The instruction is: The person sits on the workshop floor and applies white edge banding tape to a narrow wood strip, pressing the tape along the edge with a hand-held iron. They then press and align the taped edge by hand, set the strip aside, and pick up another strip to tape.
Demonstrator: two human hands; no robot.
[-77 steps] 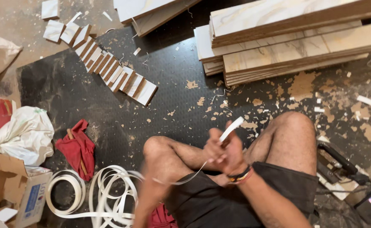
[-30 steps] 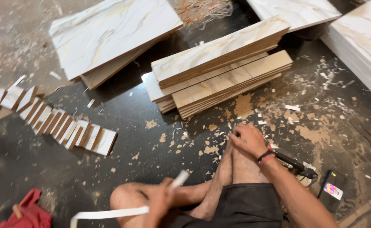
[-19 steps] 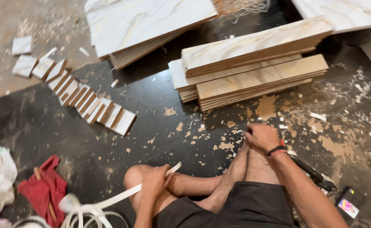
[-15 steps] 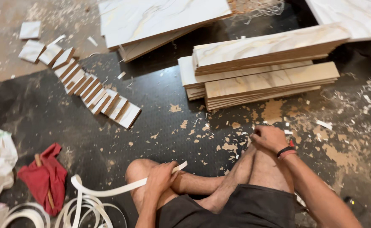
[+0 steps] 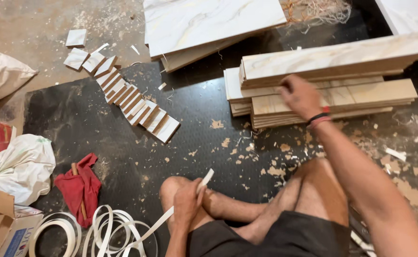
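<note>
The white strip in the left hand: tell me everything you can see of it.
The white strip is a thin, flat, flexible band, like plastic edging tape. The left hand grips it near its free end, which pokes up past the fingers at a slant above the knee. From the hand it runs down and left to a heap of loose white coils on the dark floor mat, beside a red cloth. The right hand does not touch it.

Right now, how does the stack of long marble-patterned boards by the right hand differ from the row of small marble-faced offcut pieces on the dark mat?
The stack of long boards holds long planks piled flat; the row of small offcut pieces holds short bits overlapping like fallen dominoes. The right hand touches the stack; nothing touches the row. The left hand holds a white edging strip. Both show pale marbled faces and brown cores.
</note>
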